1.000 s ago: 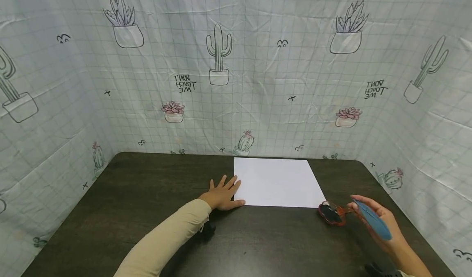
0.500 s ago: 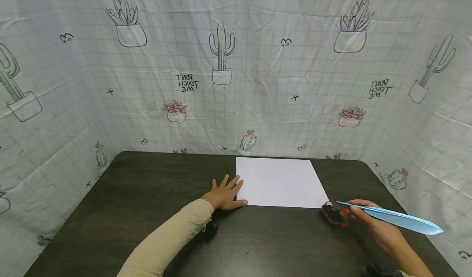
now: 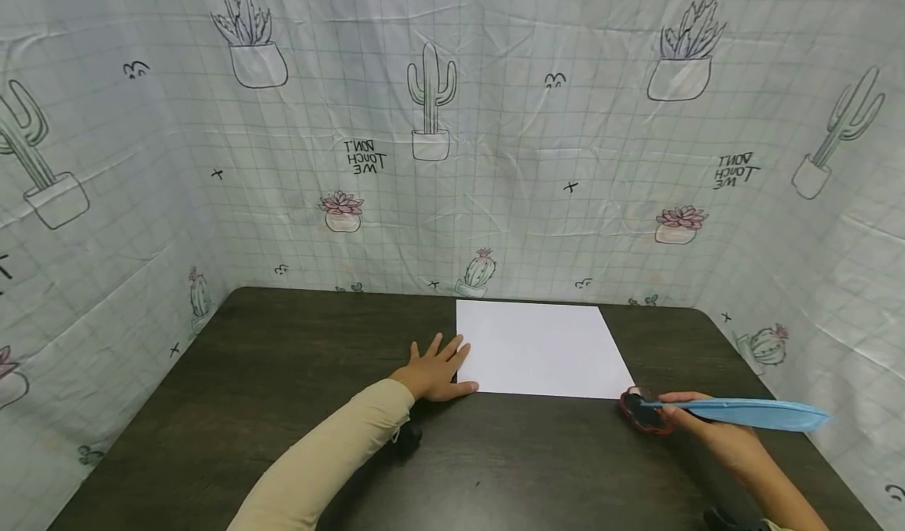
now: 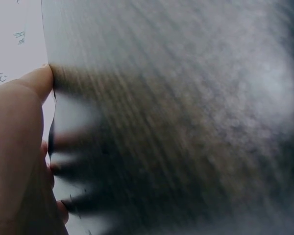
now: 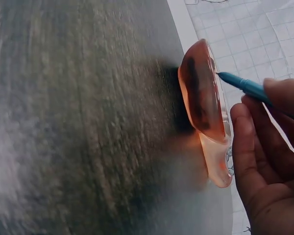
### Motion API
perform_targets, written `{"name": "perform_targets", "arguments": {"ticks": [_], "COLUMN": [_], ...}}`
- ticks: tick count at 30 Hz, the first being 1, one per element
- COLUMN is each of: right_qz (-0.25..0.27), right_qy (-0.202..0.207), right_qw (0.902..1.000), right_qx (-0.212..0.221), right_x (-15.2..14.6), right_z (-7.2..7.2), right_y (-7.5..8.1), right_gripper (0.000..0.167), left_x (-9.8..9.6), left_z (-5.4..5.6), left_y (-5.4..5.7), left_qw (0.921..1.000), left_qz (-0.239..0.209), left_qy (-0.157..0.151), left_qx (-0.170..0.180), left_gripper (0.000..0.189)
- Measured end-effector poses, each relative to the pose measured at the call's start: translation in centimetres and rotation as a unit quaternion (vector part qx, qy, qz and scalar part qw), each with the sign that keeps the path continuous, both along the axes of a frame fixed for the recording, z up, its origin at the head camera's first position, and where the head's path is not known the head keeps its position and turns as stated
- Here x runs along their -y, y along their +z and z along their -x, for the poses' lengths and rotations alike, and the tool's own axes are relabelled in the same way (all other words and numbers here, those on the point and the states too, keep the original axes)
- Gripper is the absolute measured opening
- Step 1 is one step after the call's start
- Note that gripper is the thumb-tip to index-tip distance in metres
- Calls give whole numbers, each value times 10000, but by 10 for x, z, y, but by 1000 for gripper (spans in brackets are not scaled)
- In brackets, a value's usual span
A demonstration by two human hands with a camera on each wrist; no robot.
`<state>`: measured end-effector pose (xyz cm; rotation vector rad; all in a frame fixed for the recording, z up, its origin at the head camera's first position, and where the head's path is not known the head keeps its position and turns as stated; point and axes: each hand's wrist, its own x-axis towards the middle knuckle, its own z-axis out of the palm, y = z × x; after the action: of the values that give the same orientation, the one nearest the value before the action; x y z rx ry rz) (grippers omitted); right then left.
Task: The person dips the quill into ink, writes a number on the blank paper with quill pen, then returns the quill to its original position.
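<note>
My left hand (image 3: 433,372) rests with fingers spread across the left edge of a blank white sheet of paper (image 3: 544,350). In my right hand (image 3: 717,437) I pinch a blue feather pen (image 3: 763,414), its plume pointing right. Near the paper's front right corner sits a small translucent red-orange dish (image 3: 645,419) with a short handle and dark contents. From the right wrist, the pen's tip (image 5: 225,76) appears at the dish's (image 5: 203,93) rim; whether it touches the contents I cannot tell. The left wrist view shows the thumb (image 4: 36,81) on the paper's edge.
Everything lies on a dark wood-grain table (image 3: 297,374). A white curtain (image 3: 509,146) printed with cacti and a grid closes off the back and both sides.
The feather pen has swung from pointing toward me to lying nearly level, and its tip has come down over the dish. My left hand stays on the paper.
</note>
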<state>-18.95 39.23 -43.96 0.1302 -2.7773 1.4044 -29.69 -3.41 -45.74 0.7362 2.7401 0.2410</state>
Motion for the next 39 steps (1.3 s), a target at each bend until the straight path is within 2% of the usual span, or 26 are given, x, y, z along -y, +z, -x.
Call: {"name": "perform_targets", "arguments": {"ticks": [5, 9, 12, 16, 19, 23, 27, 34, 39], "right_qz": [-357, -782, -867, -909, -1331, -1346, -1022, -1066, -885], "right_qy": [-67, -188, -249, -156, -136, 138, 441, 1201, 1466], "right_qw": [9992, 9950, 9927, 9923, 9873, 9888, 9924, 9842, 9832], "right_qx": [-193, -595, -806, -821, -852, -629, -517, -740, -632], "right_x": [-1, -3, -5, -4, -2, 1, 1, -5, -7], "right_z": [2, 3, 3, 3, 3, 3, 5, 15, 20], "right_y": [-4, -5, -3, 0, 4, 9, 12, 13, 15], "right_gripper": [31, 26, 24, 25, 23, 20, 15, 10, 8], "left_x": [1, 1, 1, 1, 1, 1, 1, 1, 1], "left_z": [-4, -4, -4, -3, -2, -1, -1, -1, -2], "left_y": [4, 3, 2, 1, 0, 0, -1, -1, 0], "left_qw": [10000, 10000, 10000, 10000, 10000, 10000, 10000, 9999, 9999], "left_qz": [-41, -35, -33, -48, -61, -40, -40, -70, -103], "left_qy": [-1, 6, 6, 14, 31, 19, 3, 3, 13], "left_qx": [-24, -20, -18, -35, -49, -51, -61, -104, -97], "left_gripper": [77, 77, 77, 77, 77, 76, 76, 77, 78]}}
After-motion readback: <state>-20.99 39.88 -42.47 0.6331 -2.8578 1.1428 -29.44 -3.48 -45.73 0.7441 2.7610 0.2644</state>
